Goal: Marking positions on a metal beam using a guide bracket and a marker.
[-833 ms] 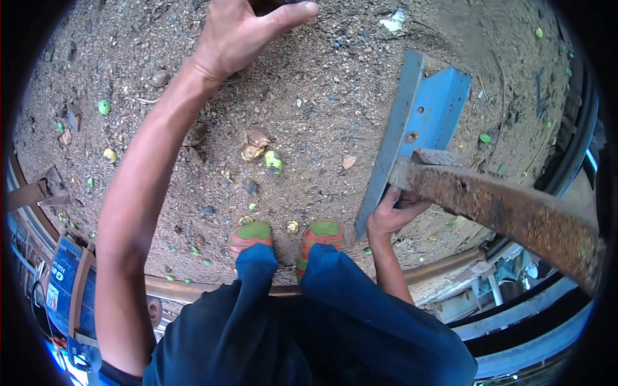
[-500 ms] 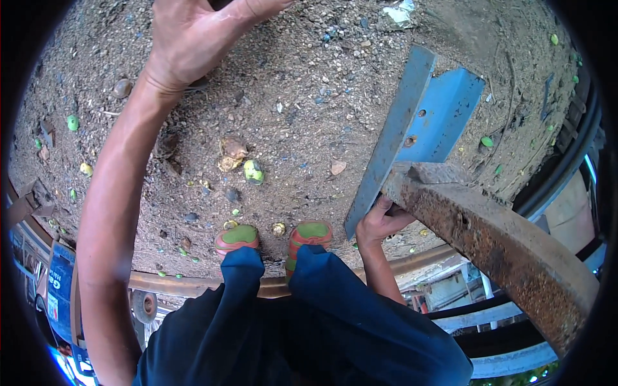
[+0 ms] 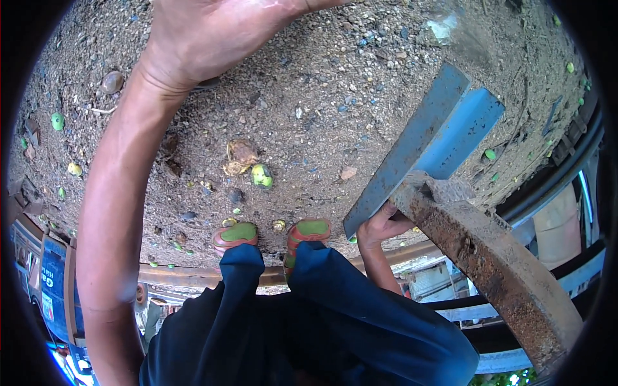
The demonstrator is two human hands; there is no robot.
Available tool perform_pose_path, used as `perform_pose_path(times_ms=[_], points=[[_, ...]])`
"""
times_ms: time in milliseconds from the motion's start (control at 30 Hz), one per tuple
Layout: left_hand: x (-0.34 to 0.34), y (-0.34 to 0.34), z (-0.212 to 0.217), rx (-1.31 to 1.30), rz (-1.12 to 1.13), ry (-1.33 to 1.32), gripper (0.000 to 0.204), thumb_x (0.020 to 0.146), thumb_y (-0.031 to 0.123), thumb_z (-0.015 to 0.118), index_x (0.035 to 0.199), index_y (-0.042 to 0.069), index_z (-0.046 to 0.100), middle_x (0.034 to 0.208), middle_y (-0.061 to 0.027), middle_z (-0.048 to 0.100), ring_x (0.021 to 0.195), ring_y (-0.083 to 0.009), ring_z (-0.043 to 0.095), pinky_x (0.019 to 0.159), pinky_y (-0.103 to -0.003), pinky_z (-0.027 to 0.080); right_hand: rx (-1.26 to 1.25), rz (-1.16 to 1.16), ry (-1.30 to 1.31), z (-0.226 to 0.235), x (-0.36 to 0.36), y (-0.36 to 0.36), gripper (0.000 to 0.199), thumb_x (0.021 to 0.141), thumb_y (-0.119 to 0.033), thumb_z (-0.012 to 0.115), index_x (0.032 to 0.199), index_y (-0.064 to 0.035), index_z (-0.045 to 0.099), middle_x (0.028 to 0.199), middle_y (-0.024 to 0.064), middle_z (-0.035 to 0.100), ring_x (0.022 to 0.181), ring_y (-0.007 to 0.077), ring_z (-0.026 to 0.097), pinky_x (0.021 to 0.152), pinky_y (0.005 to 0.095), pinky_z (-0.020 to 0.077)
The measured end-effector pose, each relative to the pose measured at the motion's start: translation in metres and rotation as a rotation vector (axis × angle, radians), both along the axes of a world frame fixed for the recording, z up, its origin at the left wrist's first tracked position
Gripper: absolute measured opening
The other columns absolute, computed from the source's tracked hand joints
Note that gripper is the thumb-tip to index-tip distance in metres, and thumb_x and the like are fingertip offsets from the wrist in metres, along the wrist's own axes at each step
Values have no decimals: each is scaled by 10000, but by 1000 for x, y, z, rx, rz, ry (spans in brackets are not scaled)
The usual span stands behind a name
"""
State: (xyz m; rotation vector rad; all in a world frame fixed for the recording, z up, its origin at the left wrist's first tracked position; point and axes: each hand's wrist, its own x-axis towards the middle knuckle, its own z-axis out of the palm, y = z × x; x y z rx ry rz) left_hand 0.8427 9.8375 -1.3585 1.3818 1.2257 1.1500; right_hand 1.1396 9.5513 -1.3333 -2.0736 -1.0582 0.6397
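My left hand [image 3: 212, 32] is raised close to the camera at the top of the view, palm showing, fingers spread and holding nothing. My right hand [image 3: 381, 226] grips the lower end of a blue metal channel beam [image 3: 425, 141] that slants up to the right over the dirt ground. A rusty brown metal bar [image 3: 489, 257] rests against the beam just above my right hand and runs down to the lower right. My feet in green and red sandals [image 3: 273, 235] stand on the ground below.
The gravelly dirt ground [image 3: 322, 96] is strewn with small green fruits [image 3: 261, 175], dry leaves and stones. A rusty curved rim [image 3: 193, 276] runs behind my feet. Blue containers [image 3: 55, 289] sit at the lower left; dark railings curve along the right.
My left hand has risen toward the camera and now fills the top of the view. The beam and the rusty bar appear larger and shifted right. My right hand keeps its grip.
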Motion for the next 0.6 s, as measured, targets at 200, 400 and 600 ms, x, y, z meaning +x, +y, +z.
perform_pose_path(times_ms=[200, 400, 600], points=[[-4, 2, -21, 196, -53, -29, 797, 799, 309, 894, 1396, -48, 504, 1227, -142, 576, 1146, -223, 595, 1000, -351, 509, 3, -18, 0, 2, -9, 9, 720, 1005, -269, 671, 1489, 84, 272, 1484, 239, 438, 1335, 304, 467, 1138, 472, 333], [-3, 4, -16, 277, -44, -6, 773, 815, 294, 881, 1395, -54, 507, 1229, -152, 572, 1149, -235, 597, 1005, -359, 518, 1, -37, -14, 2, -9, 11, 730, 1008, -289, 672, 1489, 74, 261, 1493, 235, 426, 1352, 303, 448, 1156, 465, 313], [0, -3, 5, 25, -17, -49, 771, 833, 316, 869, 1401, -48, 494, 1208, -131, 566, 1129, -211, 590, 978, -348, 511, 16, -4, -4, -1, -5, 5, 736, 1007, -254, 678, 1502, 73, 243, 1512, 243, 403, 1351, 309, 447, 1152, 463, 327]])
